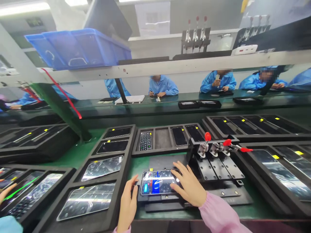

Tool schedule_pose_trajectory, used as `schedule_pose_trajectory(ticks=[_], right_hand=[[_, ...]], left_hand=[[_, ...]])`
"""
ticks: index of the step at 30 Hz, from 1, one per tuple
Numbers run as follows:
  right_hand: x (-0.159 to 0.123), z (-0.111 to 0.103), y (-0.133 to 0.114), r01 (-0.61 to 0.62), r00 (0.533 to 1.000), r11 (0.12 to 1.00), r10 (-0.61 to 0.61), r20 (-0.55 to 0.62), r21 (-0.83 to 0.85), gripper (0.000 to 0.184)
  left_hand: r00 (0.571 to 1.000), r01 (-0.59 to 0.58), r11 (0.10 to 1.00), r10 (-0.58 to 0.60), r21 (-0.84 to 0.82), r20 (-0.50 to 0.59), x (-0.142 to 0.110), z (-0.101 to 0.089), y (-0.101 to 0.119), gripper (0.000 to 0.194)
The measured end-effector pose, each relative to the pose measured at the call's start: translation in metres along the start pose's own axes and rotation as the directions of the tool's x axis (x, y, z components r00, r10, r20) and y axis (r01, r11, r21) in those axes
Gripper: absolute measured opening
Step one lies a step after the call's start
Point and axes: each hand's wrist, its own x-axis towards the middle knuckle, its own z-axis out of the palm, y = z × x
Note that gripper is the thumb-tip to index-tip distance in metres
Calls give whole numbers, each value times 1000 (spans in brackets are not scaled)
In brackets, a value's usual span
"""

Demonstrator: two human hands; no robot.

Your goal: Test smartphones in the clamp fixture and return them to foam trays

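Note:
A lit smartphone [157, 182] lies face up in a black fixture [165, 206] on the green bench. My left hand [127, 204] grips the phone's left edge, and my right hand [190, 186] has its fingers over the right end. Pink sleeves cover my wrists. Behind the phone stands a row of metal toggle clamps [216, 149] with red handles, and none of them touches the phone. Glass-fronted phone panels [102, 168] lie in a black tray to my left.
More black trays of dark panels [167, 137] surround the fixture. At lower left, a co-worker's hand [7, 192] in a light blue sleeve reaches over a tray. A blue plastic bin [77, 48] sits on an overhead shelf. Blue-smocked co-workers [162, 85] sit across the line.

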Motion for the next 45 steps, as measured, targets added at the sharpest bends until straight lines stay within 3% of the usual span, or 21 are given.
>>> schedule_pose_trajectory(ticks=[2, 5, 8, 11, 16, 23, 45], right_hand=[[-5, -1, 3, 7, 1000, 995, -8, 12, 99, 35], [-10, 0, 10, -25, 997, 959, 44, -63, 281, 28], [-4, 3, 19, -82, 976, 909, 156, -150, 410, 27], [6, 6, 28, -128, 971, 877, 206, -122, 462, 34], [12, 8, 36, -158, 983, 863, 184, -7, 479, 44], [11, 4, 33, -53, 998, 895, 60, -1, 444, 44], [12, 3, 31, -99, 995, 869, 96, 31, 486, 42]], left_hand=[[1000, 5, 1000, -5, -21, 1, 0, 0, 0, 38], [1000, 8, 999, -8, -40, -11, 0, 1, 1, 38], [1000, 8, 998, -9, -60, -16, -1, 1, 1, 38], [1000, 9, 997, -10, -75, -14, -1, 1, 0, 37], [1000, 3, 997, -5, -76, -18, -1, 1, 2, 36], [999, -13, 997, 11, -72, -33, -2, 2, 3, 35], [1000, -12, 995, 10, -97, -24, -2, 1, 4, 35]])
